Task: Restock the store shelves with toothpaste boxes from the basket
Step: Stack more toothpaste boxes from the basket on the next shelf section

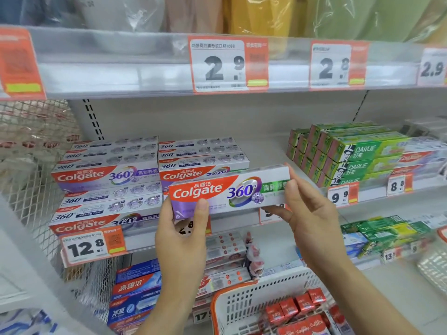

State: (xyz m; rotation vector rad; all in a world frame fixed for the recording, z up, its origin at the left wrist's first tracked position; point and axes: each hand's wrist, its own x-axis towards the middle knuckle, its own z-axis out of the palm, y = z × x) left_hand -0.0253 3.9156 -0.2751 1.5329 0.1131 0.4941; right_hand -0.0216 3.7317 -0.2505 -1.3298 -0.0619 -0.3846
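Observation:
I hold a Colgate 360 toothpaste box [232, 189] level in front of the middle shelf. My left hand [181, 240] grips its left end, thumb across the front. My right hand [307, 213] pinches its right end. Behind it, two stacks of the same Colgate 360 boxes [106, 180] fill the shelf [145, 240]; the right stack [203, 160] is lower at its front. The white basket with an orange rim [244, 301] sits at the bottom, holding several red Colgate boxes [297, 310].
Green Darlie boxes [358, 155] stand on the shelf section to the right. Price tags [92, 247] line the shelf edges. A wire mesh panel [31, 151] closes the left side. Blue toothpaste boxes [137, 293] lie on the lower shelf. Bagged goods fill the top shelf [217, 66].

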